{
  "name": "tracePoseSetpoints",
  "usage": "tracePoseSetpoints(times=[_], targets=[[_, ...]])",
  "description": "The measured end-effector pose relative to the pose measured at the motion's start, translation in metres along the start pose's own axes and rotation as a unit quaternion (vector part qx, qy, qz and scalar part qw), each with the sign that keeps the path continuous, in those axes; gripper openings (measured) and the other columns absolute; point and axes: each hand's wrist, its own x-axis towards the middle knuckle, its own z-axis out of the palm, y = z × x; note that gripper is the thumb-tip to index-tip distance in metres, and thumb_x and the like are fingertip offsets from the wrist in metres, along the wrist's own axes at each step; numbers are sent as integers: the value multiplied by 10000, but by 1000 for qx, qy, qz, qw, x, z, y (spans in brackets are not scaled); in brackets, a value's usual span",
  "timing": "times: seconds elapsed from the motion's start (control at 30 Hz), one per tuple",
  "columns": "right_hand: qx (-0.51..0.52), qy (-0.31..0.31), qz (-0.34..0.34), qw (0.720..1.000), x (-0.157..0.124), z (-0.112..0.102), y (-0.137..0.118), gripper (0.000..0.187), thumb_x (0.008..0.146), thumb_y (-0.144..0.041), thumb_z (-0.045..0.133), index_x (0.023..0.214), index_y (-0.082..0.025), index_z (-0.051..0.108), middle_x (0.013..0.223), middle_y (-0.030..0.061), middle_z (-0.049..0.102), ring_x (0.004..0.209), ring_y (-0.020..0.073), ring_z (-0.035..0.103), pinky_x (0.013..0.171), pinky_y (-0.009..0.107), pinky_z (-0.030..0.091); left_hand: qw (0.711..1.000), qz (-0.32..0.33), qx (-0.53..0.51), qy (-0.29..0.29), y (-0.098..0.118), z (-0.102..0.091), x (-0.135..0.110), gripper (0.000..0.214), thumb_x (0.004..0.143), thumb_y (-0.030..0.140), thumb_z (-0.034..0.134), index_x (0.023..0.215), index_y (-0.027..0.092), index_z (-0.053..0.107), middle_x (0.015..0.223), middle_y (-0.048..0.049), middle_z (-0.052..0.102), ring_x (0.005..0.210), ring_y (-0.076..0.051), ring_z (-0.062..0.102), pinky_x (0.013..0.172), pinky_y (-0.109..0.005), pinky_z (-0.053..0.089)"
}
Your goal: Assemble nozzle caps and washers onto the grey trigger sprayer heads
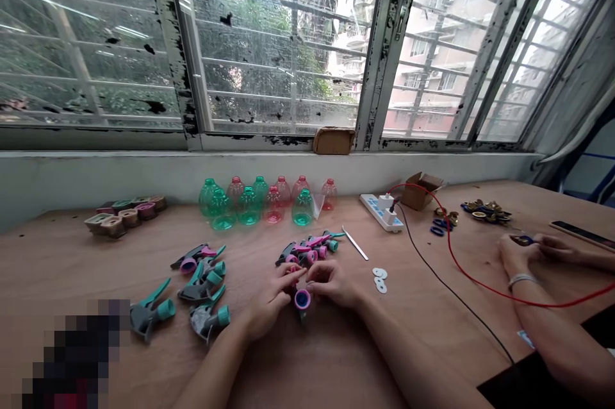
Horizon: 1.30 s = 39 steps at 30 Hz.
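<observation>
Between both hands is a spray trigger head point(302, 299) with a pink collar that faces me, its dark opening showing. My left hand point(270, 297) grips it from the left, with the index finger laid across its top. My right hand point(335, 283) pinches at its right side; its fingertips partly hide what they touch. Just beyond my hands lies a pile of pink, grey and teal trigger heads point(312, 247). Several more grey trigger heads point(204, 284) with teal collars rest to the left. Small white discs point(380, 279) and a thin white stick point(355, 243) lie to the right.
Green and pink clear bottles point(248, 207) stand along the wall. Behind a power strip point(382, 211) sits a cardboard box point(421, 191). A red cable point(461, 261) and a black one cross the table. At right, another person's hands point(521, 255) hold a small dark-and-gold part.
</observation>
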Motion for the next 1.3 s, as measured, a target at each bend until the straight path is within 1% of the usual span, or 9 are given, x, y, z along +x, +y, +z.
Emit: tracePoseSetpoints(times=[0.1, 0.2, 0.37, 0.5, 0.6, 0.77, 0.87, 1.07, 1.3], targets=[[14, -12, 11, 1000, 0, -1, 1, 310, 658, -366, 809, 778, -139, 635, 634, -17, 651, 493, 90, 562, 475, 212, 444, 998, -7, 32, -45, -1, 4, -4, 645, 765, 345, 645, 1380, 281, 462, 1351, -69, 467, 1247, -294, 438, 1083, -416, 345], [18, -14, 19, 1000, 0, -3, 1, 332, 640, -383, 819, 774, -136, 642, 639, -11, 656, 506, 94, 567, 486, 219, 457, 996, -56, 70, -27, -5, 13, -5, 826, 650, 414, 770, 1395, 288, 436, 1397, -91, 417, 1302, -335, 380, 1099, -457, 323], [5, -19, 22, 1000, 2, -3, 0, 338, 641, -391, 817, 773, -135, 639, 632, -16, 644, 501, 90, 560, 475, 209, 444, 996, -38, 77, 24, 0, 18, -1, 505, 720, 280, 708, 1214, 257, 605, 1206, -71, 549, 1140, -268, 520, 1013, -386, 420], [6, 27, 4, 1000, 3, -2, -5, 322, 633, -358, 825, 729, -142, 606, 592, -36, 613, 469, 83, 544, 444, 196, 414, 997, -18, 71, 28, 8, 16, 2, 193, 787, 237, 619, 967, 222, 687, 1084, -54, 596, 1056, -227, 553, 1013, -355, 406], [19, 49, 4, 999, 2, -4, -11, 319, 615, -348, 835, 728, -140, 621, 592, -28, 623, 484, 94, 564, 464, 205, 430, 997, -21, 73, 26, 9, 16, 2, 179, 789, 236, 616, 950, 207, 686, 1062, -62, 605, 1017, -224, 562, 977, -346, 423], [22, -13, 42, 999, -3, -2, -16, 289, 629, -335, 829, 771, -127, 688, 644, 4, 659, 521, 105, 583, 519, 236, 469, 998, -10, 59, 18, 8, 16, 2, 173, 830, 281, 590, 942, 207, 698, 1037, -60, 615, 969, -207, 570, 881, -304, 457], [17, -18, 45, 999, -3, 3, -14, 290, 614, -324, 838, 773, -131, 691, 656, 6, 668, 541, 110, 586, 521, 234, 468, 998, -10, 59, 24, 6, 18, 2, 167, 835, 303, 593, 900, 194, 702, 1015, -62, 616, 941, -200, 568, 858, -298, 461], [-72, 10, -13, 997, -4, 6, -8, 283, 637, -368, 820, 752, -142, 693, 674, 12, 663, 564, 105, 550, 527, 225, 435, 997, -15, 65, 28, 1, 20, 1, 172, 829, 320, 593, 848, 180, 692, 987, -68, 614, 915, -201, 562, 847, -307, 470], [-226, 13, -133, 965, -7, 5, -15, 169, 746, -347, 738, 756, -179, 744, 729, 41, 636, 640, 135, 547, 563, 245, 419, 998, -15, 61, 30, 2, 19, 2, 132, 801, 280, 612, 854, 186, 690, 1002, -65, 608, 943, -210, 553, 879, -321, 462]])
